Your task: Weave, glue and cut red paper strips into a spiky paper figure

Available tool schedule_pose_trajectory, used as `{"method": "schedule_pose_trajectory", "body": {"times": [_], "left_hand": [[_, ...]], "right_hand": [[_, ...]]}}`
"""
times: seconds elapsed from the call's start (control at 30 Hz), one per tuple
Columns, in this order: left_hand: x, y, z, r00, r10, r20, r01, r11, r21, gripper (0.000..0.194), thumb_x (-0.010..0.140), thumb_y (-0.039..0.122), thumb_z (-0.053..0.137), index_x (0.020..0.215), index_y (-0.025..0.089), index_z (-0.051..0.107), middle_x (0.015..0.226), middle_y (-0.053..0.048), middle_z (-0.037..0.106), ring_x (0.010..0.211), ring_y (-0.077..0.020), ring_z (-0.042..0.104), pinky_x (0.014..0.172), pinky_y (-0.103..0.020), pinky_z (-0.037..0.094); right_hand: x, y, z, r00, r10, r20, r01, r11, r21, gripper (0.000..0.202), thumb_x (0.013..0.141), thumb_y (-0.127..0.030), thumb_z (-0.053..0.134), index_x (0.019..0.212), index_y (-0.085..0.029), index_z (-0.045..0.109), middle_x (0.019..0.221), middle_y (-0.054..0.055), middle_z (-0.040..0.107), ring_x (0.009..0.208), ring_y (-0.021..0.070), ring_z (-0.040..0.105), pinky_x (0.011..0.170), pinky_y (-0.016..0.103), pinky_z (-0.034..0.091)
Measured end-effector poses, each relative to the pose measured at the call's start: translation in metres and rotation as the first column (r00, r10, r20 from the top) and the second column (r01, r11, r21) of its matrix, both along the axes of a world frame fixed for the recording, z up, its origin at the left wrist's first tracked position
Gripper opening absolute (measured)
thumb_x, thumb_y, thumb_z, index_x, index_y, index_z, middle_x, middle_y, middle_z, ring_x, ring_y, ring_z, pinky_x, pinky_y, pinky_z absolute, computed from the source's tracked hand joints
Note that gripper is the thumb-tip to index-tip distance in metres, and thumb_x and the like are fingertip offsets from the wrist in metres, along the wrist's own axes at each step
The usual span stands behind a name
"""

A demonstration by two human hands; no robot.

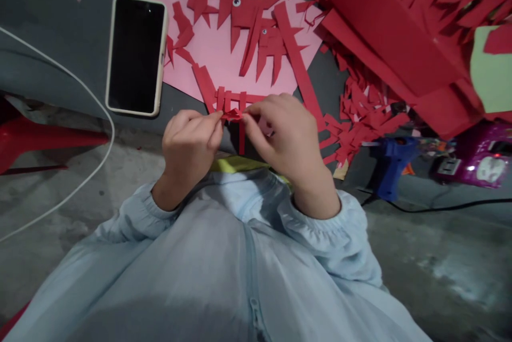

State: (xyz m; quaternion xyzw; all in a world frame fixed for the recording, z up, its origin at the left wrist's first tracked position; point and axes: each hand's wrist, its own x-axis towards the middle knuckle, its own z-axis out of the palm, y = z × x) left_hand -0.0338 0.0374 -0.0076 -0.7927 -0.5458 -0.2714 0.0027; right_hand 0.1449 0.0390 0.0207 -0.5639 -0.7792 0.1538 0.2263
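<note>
Near the table's front edge, narrow red paper strips (pixel 242 142) cross each other in a small lattice. My left hand (pixel 192 136) pinches the lattice from its left side, thumb and forefinger pressed together. From the right, my right hand (pixel 286 134) pinches the same strips with its fingertips, close to the left ones. A small folded red bit shows between the two hands. Just beyond lie red paper cutouts with spiky edges and googly eyes (pixel 236 2), on a pink sheet (pixel 224 72). My fingers partly cover the lattice.
Left of the pink sheet lies a phone (pixel 136 56). Red paper scraps (pixel 356 112) and a large folded red piece (pixel 396 38) fill the right side. A blue glue gun (pixel 394 163) and a purple power strip (pixel 476 158) sit at the front right; a white cable (pixel 96 99) curves at left.
</note>
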Motion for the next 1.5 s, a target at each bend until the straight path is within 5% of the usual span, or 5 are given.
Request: {"method": "schedule_pose_trajectory", "body": {"times": [0.17, 0.6, 1.1, 1.5], "left_hand": [[-0.002, -0.006, 0.008, 0.995, -0.102, 0.025, 0.104, 0.984, -0.143, 0.025, 0.097, 0.035, 0.056, 0.096, 0.020, 0.076, 0.090, -0.005, 0.080, 0.090, -0.0238, 0.067, 0.078, -0.039, 0.046], [-0.010, -0.015, 0.003, 0.973, -0.215, -0.088, 0.215, 0.977, -0.008, 0.018, 0.092, 0.023, 0.057, 0.104, 0.020, 0.070, 0.104, -0.007, 0.076, 0.098, -0.0242, 0.065, 0.083, -0.039, 0.049], [-0.017, -0.018, 0.002, 0.968, -0.246, -0.044, 0.244, 0.969, -0.046, 0.026, 0.094, 0.017, 0.051, 0.110, 0.020, 0.071, 0.113, -0.007, 0.078, 0.100, -0.0230, 0.068, 0.088, -0.039, 0.052], [-0.018, -0.016, 0.003, 0.977, -0.213, 0.030, 0.215, 0.961, -0.176, 0.024, 0.095, 0.021, 0.047, 0.103, 0.022, 0.070, 0.115, -0.006, 0.078, 0.104, -0.0239, 0.068, 0.090, -0.040, 0.052]], "right_hand": [[0.008, 0.017, 0.011, 0.995, -0.088, -0.052, 0.086, 0.996, -0.036, 0.027, 0.102, -0.034, 0.046, 0.089, -0.021, 0.065, 0.081, 0.007, 0.066, 0.078, 0.0215, 0.059, 0.071, 0.036, 0.043], [0.006, 0.017, 0.026, 0.997, -0.016, -0.074, 0.002, 0.984, -0.176, 0.028, 0.103, -0.036, 0.046, 0.092, -0.023, 0.068, 0.083, 0.008, 0.069, 0.072, 0.0203, 0.058, 0.066, 0.037, 0.045], [0.004, -0.008, 0.005, 0.968, 0.227, 0.103, -0.222, 0.973, -0.058, 0.026, 0.100, -0.033, 0.053, 0.098, -0.018, 0.075, 0.087, 0.009, 0.070, 0.083, 0.0231, 0.058, 0.071, 0.036, 0.043], [-0.002, -0.022, 0.006, 0.930, 0.256, 0.263, -0.264, 0.964, -0.002, 0.023, 0.098, -0.028, 0.055, 0.094, -0.018, 0.074, 0.086, 0.009, 0.069, 0.080, 0.0226, 0.051, 0.061, 0.037, 0.035]]}}
